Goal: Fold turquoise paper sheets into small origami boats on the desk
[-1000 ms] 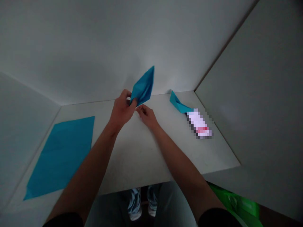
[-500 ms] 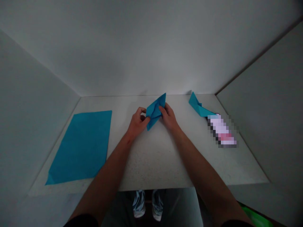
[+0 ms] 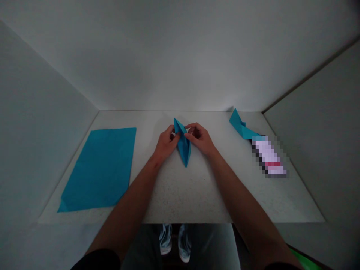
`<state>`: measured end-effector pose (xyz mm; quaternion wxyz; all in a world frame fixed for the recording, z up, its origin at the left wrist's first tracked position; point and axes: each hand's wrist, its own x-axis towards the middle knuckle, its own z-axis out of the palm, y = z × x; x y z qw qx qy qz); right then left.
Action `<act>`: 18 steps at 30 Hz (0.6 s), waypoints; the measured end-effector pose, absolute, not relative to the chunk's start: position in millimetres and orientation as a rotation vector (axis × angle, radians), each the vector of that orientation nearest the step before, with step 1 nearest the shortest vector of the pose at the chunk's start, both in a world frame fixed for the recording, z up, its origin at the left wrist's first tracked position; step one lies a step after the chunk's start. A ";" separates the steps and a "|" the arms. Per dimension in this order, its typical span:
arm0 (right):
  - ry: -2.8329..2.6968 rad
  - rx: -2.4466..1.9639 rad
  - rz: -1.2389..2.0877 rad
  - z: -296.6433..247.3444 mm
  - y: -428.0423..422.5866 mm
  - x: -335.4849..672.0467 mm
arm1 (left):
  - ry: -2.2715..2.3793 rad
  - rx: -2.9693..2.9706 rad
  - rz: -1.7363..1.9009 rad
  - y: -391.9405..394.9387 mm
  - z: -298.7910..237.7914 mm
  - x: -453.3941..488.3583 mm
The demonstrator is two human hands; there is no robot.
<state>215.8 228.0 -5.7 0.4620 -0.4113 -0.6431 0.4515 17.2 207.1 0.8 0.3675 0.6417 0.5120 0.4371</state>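
Observation:
A folded blue paper boat (image 3: 184, 147) is held between my two hands, above the middle of the pale tabletop, its long points running away from me and toward me. My left hand (image 3: 167, 143) grips its left side, thumb on the fold and fingers behind. On the other side my right hand (image 3: 200, 138) pinches the right edge near the upper half, thumb and forefinger at the paper. Some of the fingers behind the paper are hidden.
At the left lies a flat blue paper sheet (image 3: 98, 168). Another folded blue paper piece (image 3: 241, 128) stands at the back right, touching a phone with a blurred screen (image 3: 270, 157). White walls (image 3: 180, 56) enclose the tabletop (image 3: 191, 195) at the back and sides.
The folded paper has turned from leaning right to leaning left, its near point now closer to me. My right hand has shifted its grip along the edge. The view has moved slightly.

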 end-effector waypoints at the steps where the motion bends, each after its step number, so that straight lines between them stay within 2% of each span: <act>1: -1.599 -1.030 1.111 -5.2 227.7 215.7 | 1.322 1.646 1.128 207.1 0.8 16.9; 18: -1.619 -1.031 1.099 -8.2 230.6 216.0 | 1.378 1.735 1.203 210.0 1.0 12.2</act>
